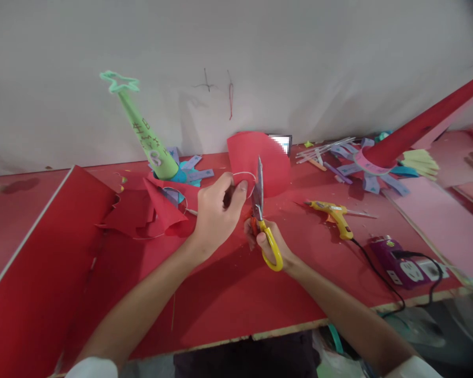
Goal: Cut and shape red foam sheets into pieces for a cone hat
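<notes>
My left hand (219, 209) is closed in a pinch, with a thin white cord (244, 173) looping out from its fingers. Beside the loop, my right hand (278, 239) grips a pair of scissors (260, 194) with yellow handles and blades pointing up. Whether the blades touch the cord I cannot tell. Behind both hands stands a curved sheet of red paper (266, 163). A red paper cone (167, 210) lies left of my left hand, with white cord near it.
A green cone hat (152, 136) with a star top stands at the back left; a red cone hat (413, 128) leans at the right. A yellow glue gun (335, 212) and a purple power strip (402, 265) lie right of my hands. A red board (35, 247) rises at left.
</notes>
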`<state>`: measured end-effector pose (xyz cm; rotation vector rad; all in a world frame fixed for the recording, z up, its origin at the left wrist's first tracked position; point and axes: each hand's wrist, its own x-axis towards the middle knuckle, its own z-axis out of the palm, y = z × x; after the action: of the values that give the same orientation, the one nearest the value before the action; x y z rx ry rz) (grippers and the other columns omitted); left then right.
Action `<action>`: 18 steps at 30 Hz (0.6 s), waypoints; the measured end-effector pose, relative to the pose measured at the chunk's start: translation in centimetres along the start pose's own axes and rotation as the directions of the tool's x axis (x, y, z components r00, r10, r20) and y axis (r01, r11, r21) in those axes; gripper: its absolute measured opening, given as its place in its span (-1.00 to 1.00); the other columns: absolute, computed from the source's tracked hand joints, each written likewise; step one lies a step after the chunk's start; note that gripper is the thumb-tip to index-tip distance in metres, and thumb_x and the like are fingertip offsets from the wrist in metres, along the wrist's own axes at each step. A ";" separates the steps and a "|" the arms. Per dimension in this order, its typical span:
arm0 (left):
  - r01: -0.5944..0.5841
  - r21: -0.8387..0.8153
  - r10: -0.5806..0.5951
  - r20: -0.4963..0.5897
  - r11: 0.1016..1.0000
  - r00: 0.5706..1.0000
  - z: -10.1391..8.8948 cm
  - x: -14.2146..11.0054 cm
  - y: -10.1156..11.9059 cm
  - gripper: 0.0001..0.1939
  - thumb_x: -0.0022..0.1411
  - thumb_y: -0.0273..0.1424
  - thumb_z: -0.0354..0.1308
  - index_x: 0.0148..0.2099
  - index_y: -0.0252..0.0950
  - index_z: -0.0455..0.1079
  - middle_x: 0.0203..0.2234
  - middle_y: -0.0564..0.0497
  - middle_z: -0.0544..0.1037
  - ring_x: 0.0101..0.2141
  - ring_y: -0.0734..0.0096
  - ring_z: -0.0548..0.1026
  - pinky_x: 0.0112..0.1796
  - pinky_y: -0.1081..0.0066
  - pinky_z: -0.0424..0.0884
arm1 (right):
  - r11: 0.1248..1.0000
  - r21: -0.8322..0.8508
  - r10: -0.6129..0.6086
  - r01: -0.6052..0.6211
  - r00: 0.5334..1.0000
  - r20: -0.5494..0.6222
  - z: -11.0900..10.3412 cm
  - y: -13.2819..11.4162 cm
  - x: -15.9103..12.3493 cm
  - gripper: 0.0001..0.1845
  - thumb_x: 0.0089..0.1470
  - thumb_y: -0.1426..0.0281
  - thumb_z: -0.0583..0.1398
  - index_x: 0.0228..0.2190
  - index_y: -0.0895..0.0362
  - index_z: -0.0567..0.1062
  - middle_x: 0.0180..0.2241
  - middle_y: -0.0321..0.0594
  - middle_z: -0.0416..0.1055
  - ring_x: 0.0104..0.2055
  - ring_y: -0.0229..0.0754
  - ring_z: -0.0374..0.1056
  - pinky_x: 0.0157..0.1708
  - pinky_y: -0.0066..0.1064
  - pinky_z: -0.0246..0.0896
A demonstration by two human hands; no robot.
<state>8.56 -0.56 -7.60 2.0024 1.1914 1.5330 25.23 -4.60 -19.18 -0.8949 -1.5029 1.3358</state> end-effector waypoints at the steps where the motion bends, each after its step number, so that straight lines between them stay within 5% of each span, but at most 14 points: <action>1: 0.005 -0.004 -0.005 0.005 1.000 1.000 -0.1 0.0 0.0 -0.61 0.47 -0.37 0.17 -0.41 -0.21 0.12 -0.63 0.21 0.19 -0.61 0.58 0.15 -0.56 0.43 0.06 | 1.000 -0.007 0.001 -0.001 1.000 -0.003 0.0 -0.1 0.0 -0.14 0.08 -0.51 0.11 -0.35 0.08 0.41 -0.52 -0.37 0.25 -0.55 -0.28 0.18 -0.52 -0.38 0.18; 18: -0.021 -0.036 0.020 -0.027 0.999 0.999 -0.5 0.3 0.1 -0.57 0.51 -0.30 0.15 -0.43 -0.22 0.11 -0.61 0.18 0.15 -0.58 0.55 0.12 -0.55 0.41 0.06 | 0.989 -0.148 -0.022 0.022 1.000 0.002 -0.4 -0.7 0.2 -0.14 0.12 -0.52 0.04 -0.44 0.06 0.36 -0.57 -0.35 0.26 -0.57 -0.26 0.19 -0.54 -0.38 0.13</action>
<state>8.13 -0.46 -7.16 1.9827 1.1490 1.5845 25.54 -4.38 -18.42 -0.9692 -1.6241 1.2204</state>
